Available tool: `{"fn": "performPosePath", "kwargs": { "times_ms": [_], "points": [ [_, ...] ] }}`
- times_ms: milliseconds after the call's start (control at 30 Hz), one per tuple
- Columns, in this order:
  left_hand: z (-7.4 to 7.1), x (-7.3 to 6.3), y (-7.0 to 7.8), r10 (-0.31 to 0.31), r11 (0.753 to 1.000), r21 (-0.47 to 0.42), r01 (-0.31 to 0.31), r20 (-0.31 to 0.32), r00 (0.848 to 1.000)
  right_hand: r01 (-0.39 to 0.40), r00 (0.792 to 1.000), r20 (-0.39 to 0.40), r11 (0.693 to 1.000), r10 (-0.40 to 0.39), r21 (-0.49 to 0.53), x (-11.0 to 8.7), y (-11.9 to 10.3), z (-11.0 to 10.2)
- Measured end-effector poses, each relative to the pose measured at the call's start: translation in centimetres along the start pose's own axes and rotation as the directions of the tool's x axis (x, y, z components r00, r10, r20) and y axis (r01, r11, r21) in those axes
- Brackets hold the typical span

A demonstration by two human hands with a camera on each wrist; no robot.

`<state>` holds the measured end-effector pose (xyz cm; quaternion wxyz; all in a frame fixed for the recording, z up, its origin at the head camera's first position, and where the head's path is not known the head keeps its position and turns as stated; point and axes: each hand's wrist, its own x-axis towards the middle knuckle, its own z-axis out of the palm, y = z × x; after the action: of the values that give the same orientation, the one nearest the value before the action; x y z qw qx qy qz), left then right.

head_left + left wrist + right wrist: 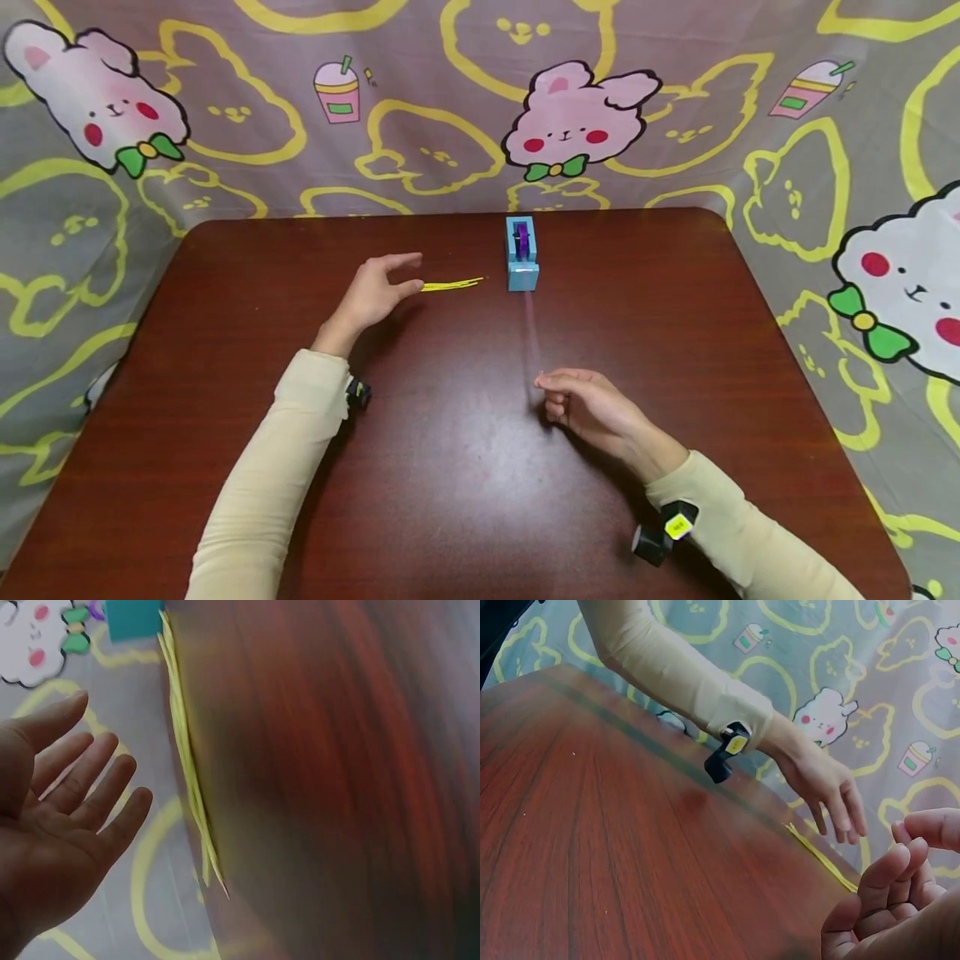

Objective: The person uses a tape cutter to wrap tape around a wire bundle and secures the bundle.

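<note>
A blue tape dispenser point(522, 277) with a purple roll core point(522, 238) stands near the far edge of the table. From it a clear strip of tape point(531, 325) stretches toward the near side, its end pinched between the thumb and index finger of my right hand point(596, 410). My left hand point(372, 292) hovers over the table with fingers spread and nothing in them. Beside it lies a bundle of thin yellow wires point(453, 286), seen lengthwise in the left wrist view, where one strand point(223, 889) ends in a bare tip.
The brown table point(450, 500) reaches back to a grey curtain point(450, 67) printed with yellow outlines and rabbits. Dark wrist cameras sit on the left sleeve point(307, 400) and the right sleeve point(720, 512).
</note>
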<state>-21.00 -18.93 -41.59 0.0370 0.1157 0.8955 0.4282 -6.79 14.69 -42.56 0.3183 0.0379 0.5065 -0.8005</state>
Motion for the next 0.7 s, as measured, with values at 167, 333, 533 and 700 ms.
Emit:
{"fn": "performPosePath", "kwargs": {
  "times_ms": [167, 333, 533, 700],
  "points": [
    [-1.1, 0.1, -1.6, -0.022, 0.997, 0.070, 0.018, 0.047, 0.999, 0.002, 1.000, 0.017, 1.000, -0.002, -0.005, 0.1, 0.2, -0.1],
    [-1.6, 0.2, -3.1, -0.029, 0.992, 0.126, 0.019, 0.079, 0.996, -0.004, 1.000, 0.026, 1.000, 0.004, -0.003, 0.3, 0.4, 0.0],
    [-1.7, 0.8, -4.1, -0.030, 0.986, 0.169, 0.015, 0.085, 0.996, -0.011, 1.000, 0.024, 1.000, 0.011, -0.009, 0.4, 0.4, 0.0],
    [-1.7, 1.2, -4.1, -0.047, 0.977, 0.213, 0.026, 0.096, 0.994, -0.010, 1.000, 0.018, 1.000, 0.010, -0.007, 0.4, 0.3, 0.1]
  ]
}}
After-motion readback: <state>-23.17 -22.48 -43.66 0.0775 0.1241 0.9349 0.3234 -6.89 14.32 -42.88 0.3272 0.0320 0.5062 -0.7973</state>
